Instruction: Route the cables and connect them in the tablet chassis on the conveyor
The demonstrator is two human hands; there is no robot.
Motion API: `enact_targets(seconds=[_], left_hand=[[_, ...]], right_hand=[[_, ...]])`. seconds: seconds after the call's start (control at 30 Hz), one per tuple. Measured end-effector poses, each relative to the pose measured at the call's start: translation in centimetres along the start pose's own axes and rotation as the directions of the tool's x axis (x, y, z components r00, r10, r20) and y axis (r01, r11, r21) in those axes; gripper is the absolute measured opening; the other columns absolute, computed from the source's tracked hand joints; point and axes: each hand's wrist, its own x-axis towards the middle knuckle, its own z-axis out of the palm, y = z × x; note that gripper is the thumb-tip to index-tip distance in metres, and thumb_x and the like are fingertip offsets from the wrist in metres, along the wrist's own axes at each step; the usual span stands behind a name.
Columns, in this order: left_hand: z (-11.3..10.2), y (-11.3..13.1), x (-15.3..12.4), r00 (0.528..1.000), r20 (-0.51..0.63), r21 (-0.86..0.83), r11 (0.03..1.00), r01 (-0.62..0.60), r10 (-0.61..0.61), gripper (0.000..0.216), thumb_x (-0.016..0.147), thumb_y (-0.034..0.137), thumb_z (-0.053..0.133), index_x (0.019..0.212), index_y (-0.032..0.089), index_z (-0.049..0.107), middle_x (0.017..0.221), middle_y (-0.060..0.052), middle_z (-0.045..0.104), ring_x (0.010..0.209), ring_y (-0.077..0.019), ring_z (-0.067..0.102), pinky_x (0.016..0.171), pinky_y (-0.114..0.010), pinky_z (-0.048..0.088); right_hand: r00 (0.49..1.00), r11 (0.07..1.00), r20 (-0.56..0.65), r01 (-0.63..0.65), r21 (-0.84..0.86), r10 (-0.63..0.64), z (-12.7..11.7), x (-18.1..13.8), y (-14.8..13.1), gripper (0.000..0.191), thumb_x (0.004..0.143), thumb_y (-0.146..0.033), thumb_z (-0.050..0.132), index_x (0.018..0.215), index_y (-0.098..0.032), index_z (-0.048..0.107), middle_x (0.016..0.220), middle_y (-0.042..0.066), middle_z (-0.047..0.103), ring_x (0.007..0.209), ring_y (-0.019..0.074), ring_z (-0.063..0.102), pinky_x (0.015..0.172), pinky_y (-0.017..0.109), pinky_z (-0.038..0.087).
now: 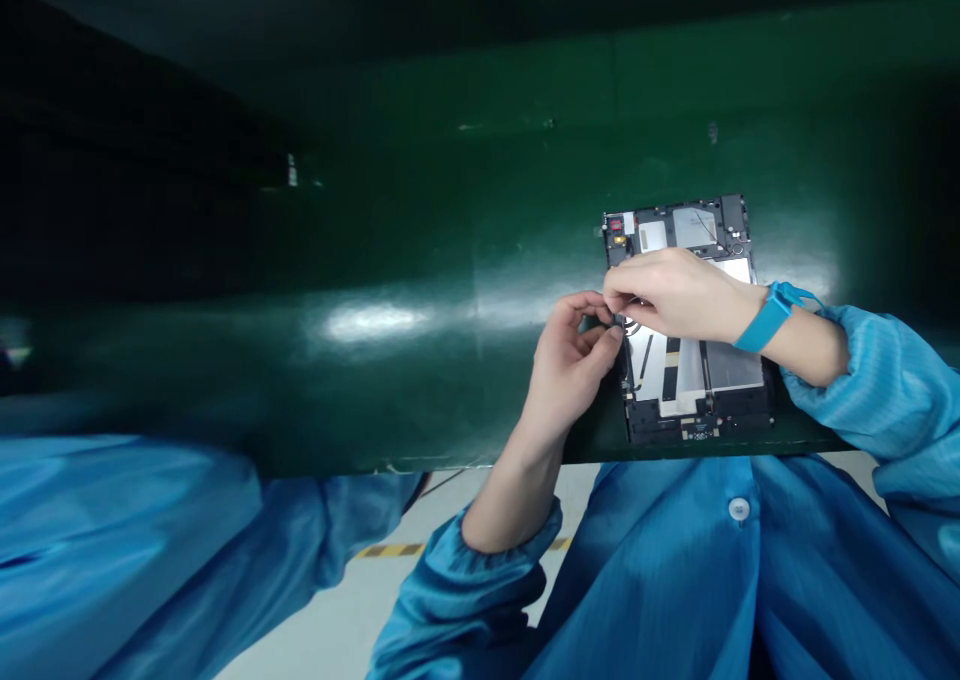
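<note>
An opened tablet (731, 368), its inner parts bare, lies on the green work surface near the front edge. My right hand (675, 285) reaches across it, thumb and fingers pinched together over its left side. What that pinch holds, if anything, is too small to make out. At the tablet's left edge is my left hand (568, 370), with curled fingers and the thumb tip against the frame. A small thin dark part seems to lie between these fingertips; I cannot name it. A blue wrist strap (765, 322) circles my right wrist.
The green work surface (450, 220) runs left and back, with glare along its middle. At the lower left sits another person in blue clothing (150, 550), close to the table edge. Yellow-black tape (397, 550) marks the pale floor below.
</note>
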Motion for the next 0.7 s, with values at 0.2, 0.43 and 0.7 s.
enact_targets(seconds=[0.2,0.43,0.7], left_hand=[[0.4,0.7,0.5,0.997,-0.038,0.013,0.997,0.071,-0.07,0.032,0.077,0.017,0.071,0.102,0.022,0.053,0.095,0.003,0.057,0.054,-0.0035,0.047,0.051,-0.02,0.042],[-0.2,2.0,2.0,0.993,0.035,0.08,0.991,0.108,-0.111,0.031,0.072,0.015,0.069,0.093,0.022,0.048,0.08,0.008,0.056,0.05,-0.0039,0.05,0.048,-0.019,0.039],[-0.8,2.0,3.0,0.994,0.077,0.104,0.992,0.074,-0.083,0.028,0.077,0.018,0.072,0.09,0.023,0.048,0.074,0.007,0.059,0.045,-0.0056,0.054,0.041,-0.018,0.041]], right_hand=[[0.998,0.999,-0.053,0.02,-0.031,-0.022,-0.1,-0.1,0.3,0.021,0.09,-0.005,0.049,0.09,-0.019,0.064,0.088,0.004,0.065,0.083,0.0182,0.053,0.079,0.032,0.038],[0.991,0.992,-0.128,-0.062,-0.113,0.047,0.0,0.3,0.8,0.021,0.092,-0.005,0.047,0.089,-0.02,0.061,0.087,0.004,0.06,0.085,0.0199,0.047,0.085,0.034,0.037],[0.99,0.986,-0.09,-0.122,-0.116,0.112,-0.3,0.6,0.1,0.023,0.096,-0.005,0.046,0.092,-0.018,0.064,0.089,0.005,0.064,0.084,0.0191,0.05,0.082,0.033,0.035]])
